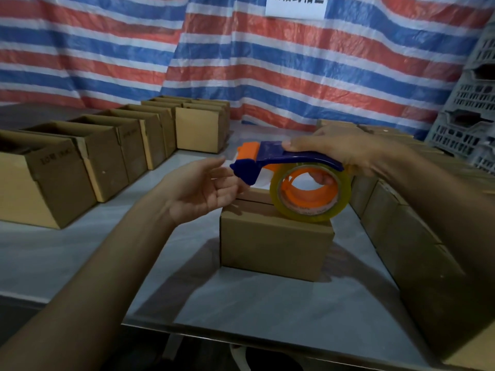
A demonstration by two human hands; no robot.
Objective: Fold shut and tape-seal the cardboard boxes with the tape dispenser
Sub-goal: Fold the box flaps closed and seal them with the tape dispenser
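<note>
Glossy grey table (267, 311), squarish cardboard box (273, 250), plastic tape dispenser (270, 153)

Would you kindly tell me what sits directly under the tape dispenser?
A small cardboard box, flaps folded shut, on the table. The tape dispenser and left hand hide most of its top seam.

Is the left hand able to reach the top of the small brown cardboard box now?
Probably yes: the open left hand hovers by the top left edge of the small brown cardboard box; the blue-and-orange tape dispenser in the right hand hangs over its right side only.
</note>
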